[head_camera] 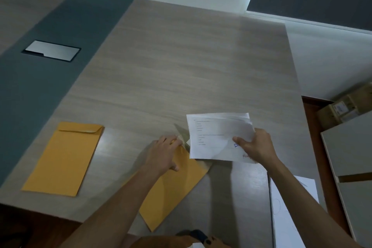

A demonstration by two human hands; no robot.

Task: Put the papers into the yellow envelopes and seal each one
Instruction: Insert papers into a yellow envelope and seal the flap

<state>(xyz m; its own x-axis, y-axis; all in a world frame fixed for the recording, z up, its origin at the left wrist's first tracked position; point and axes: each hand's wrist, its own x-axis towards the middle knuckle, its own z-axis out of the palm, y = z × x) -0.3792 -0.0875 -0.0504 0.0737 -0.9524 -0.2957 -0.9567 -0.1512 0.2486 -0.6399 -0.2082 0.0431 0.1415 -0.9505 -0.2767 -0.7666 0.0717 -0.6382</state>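
Note:
A yellow envelope [177,191] lies tilted on the wooden table near the front edge. My left hand [164,154] grips its upper end, at the opening. Just right of that opening, my right hand [254,146] holds a small stack of white printed papers [213,135] above the table, thumb on top. The papers' lower left corner meets the envelope's mouth. A second yellow envelope [64,159] lies flat to the left with its flap folded down, untouched.
More white sheets [285,217] lie at the table's front right corner under my right forearm. A metal cable hatch [51,50] sits in the dark strip at the left. Cardboard boxes [346,106] and grey panels [352,151] stand on the floor to the right.

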